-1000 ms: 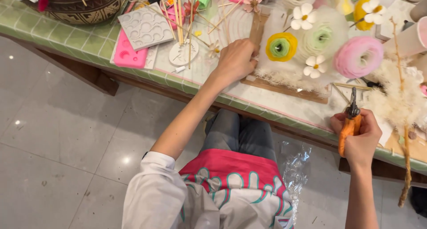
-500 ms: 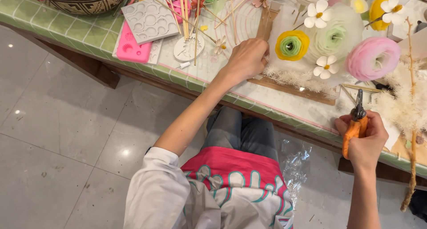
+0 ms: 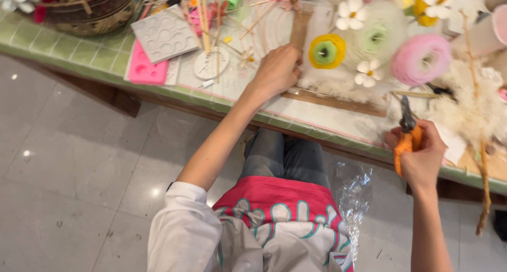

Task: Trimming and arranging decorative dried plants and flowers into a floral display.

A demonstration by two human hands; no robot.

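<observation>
**A:** So we're looking down at our own lap here. Our right hand (image 3: 422, 156) is wrapped tight around the orange handles of a pair of cutters (image 3: 406, 132), dark blades pointing up and away from us, right at the near edge of the table (image 3: 317, 121). Fingers closed firmly on the handles.

**B:** Yep, and our left hand (image 3: 277, 71) is stretched out over the tabletop, knuckles up, fingers curled down at the near end of a wooden board (image 3: 338, 100). We can't tell whether it's actually pinching anything under there, since the fingertips are hidden.

**A:** Agreed. Just beside that hand there's the yellow paper flower with a green centre (image 3: 326, 51), and further right a pink ruffled flower (image 3: 421, 58). Small white blossoms (image 3: 351, 13) are scattered between them.

**B:** On the left side we've got a pink silicone mould (image 3: 145, 71) with a grey textured mould (image 3: 163, 34) partly on top of it, and a bunch of thin wooden sticks (image 3: 203, 13) lying across a round white disc (image 3: 210, 65).

**A:** Dark basket (image 3: 87, 13) up in the far left corner, fluffy cream dried grass (image 3: 470, 108) off to the right of the cutters, well apart from the left hand.
</observation>
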